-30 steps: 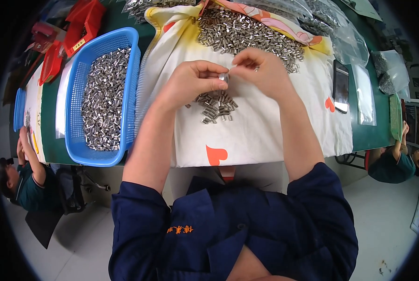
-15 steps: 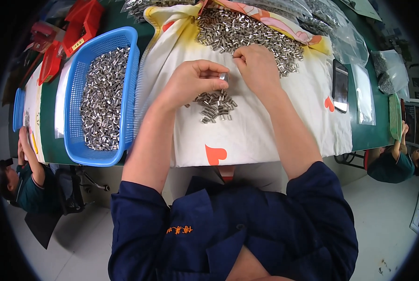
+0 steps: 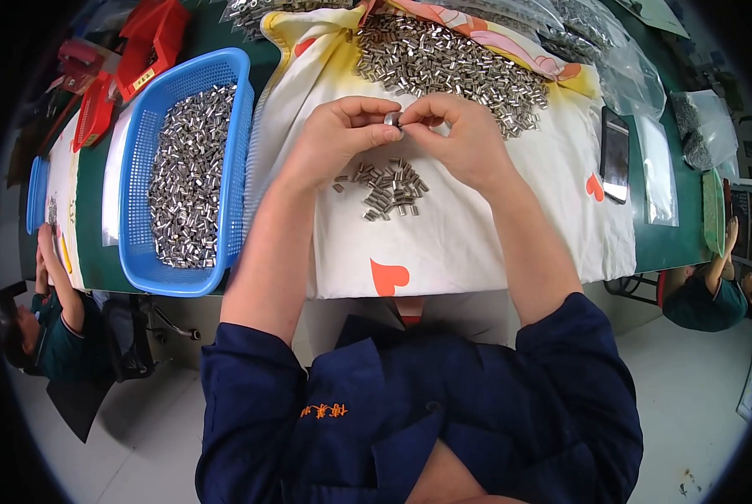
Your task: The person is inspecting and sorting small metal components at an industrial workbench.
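My left hand pinches a small shiny metal sleeve between thumb and forefinger. From the other side my right hand meets it, thumb and forefinger pinched together; a tiny dark bit shows at those fingertips, too small to name. Just below both hands, a small heap of silvery metal sleeves lies on the white cloth. Beyond them spreads a much larger pile of the same sleeves.
To the left stands a blue plastic basket holding many sleeves, with red bins behind it. A phone and a clear plastic bag lie at the right. Bagged parts line the back. Co-workers sit at both sides.
My right hand has come from the edge of the large pile toward me and to the left, and now meets the sleeve in my left hand. The left hand has risen slightly.
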Demonstrator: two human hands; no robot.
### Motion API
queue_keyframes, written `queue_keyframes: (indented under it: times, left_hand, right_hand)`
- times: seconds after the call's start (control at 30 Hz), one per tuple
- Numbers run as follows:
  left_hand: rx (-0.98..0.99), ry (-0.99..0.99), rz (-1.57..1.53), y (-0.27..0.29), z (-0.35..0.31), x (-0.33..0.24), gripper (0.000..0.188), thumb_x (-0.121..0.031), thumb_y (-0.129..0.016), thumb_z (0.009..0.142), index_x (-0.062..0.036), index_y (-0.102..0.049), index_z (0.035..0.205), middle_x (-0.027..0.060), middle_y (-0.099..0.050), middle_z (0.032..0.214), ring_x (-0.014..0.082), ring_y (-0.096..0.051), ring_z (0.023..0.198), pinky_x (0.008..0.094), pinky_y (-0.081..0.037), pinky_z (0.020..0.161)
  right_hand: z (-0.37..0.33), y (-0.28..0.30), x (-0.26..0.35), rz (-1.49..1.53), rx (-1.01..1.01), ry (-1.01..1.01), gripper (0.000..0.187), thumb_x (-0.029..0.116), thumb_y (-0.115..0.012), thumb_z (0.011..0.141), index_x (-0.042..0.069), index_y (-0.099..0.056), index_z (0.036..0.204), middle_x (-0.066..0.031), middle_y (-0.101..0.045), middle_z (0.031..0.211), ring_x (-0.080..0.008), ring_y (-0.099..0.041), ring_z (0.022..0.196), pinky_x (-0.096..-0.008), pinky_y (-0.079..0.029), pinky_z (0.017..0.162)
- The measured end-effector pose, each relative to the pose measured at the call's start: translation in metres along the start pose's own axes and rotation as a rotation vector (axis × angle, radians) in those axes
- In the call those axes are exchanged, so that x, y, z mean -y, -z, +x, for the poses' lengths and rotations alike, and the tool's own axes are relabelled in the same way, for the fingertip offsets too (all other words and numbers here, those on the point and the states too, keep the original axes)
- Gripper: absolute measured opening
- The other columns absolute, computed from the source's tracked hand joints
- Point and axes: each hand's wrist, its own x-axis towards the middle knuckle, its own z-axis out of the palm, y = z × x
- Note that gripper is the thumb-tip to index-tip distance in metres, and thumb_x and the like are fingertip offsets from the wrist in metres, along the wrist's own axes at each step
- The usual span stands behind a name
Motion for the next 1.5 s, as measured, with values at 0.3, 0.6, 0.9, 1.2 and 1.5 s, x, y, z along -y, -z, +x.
queue_keyframes:
  times: [0.3, 0.6, 0.9, 1.2, 1.5]
  left_hand:
    - [-0.038, -0.011, 0.038, -0.005, -0.003, -0.003, 0.029, -0.002, -0.064, 0.074, 0.0056, -0.056, 0.101, 0.0098, -0.063, 0.085, 0.0116, -0.06, 0.075, 0.0204, -0.048, 0.066]
    - [0.093, 0.113, 0.152, -0.009, -0.006, -0.007, 0.028, -0.002, -0.067, 0.072, 0.0043, -0.059, 0.098, 0.0063, -0.062, 0.081, 0.0089, -0.059, 0.074, 0.0193, -0.048, 0.067]
    - [0.122, 0.093, 0.212, -0.007, -0.005, -0.005, 0.027, -0.001, -0.066, 0.072, 0.004, -0.059, 0.097, 0.0037, -0.061, 0.08, 0.0071, -0.057, 0.073, 0.0184, -0.047, 0.067]
    - [0.094, 0.089, 0.19, -0.008, -0.005, -0.006, 0.027, -0.001, -0.066, 0.072, 0.0029, -0.059, 0.097, 0.0031, -0.06, 0.08, 0.0068, -0.057, 0.073, 0.0183, -0.046, 0.067]
    - [0.046, 0.119, 0.19, -0.006, -0.002, -0.007, 0.027, 0.001, -0.061, 0.075, 0.003, -0.056, 0.102, 0.0061, -0.062, 0.088, 0.0095, -0.058, 0.077, 0.0204, -0.048, 0.07]
  right_hand:
    - [-0.002, -0.005, -0.004, -0.151, -0.06, 0.128, 0.009, 0.01, -0.062, 0.072, 0.003, -0.061, 0.077, -0.0052, -0.062, 0.074, -0.0157, -0.058, 0.068, -0.0264, -0.045, 0.063]
    - [0.011, 0.02, -0.024, -0.049, -0.043, -0.152, 0.015, 0.011, -0.061, 0.072, 0.005, -0.063, 0.085, -0.0046, -0.061, 0.073, -0.0123, -0.056, 0.065, -0.0249, -0.045, 0.061]
    - [0.019, -0.014, -0.045, -0.785, -0.261, 0.265, 0.011, 0.013, -0.06, 0.071, 0.009, -0.064, 0.08, -0.006, -0.058, 0.076, -0.0233, -0.054, 0.078, -0.0351, -0.042, 0.071]
    - [0.013, -0.006, -0.044, -0.722, -0.136, 0.234, 0.005, 0.012, -0.058, 0.072, 0.01, -0.062, 0.072, -0.0063, -0.058, 0.073, -0.0236, -0.054, 0.076, -0.0357, -0.042, 0.07]
    - [0.014, -0.009, -0.039, -0.602, -0.146, 0.217, 0.003, 0.009, -0.059, 0.069, 0.007, -0.06, 0.071, -0.0082, -0.059, 0.073, -0.0238, -0.055, 0.072, -0.035, -0.044, 0.068]
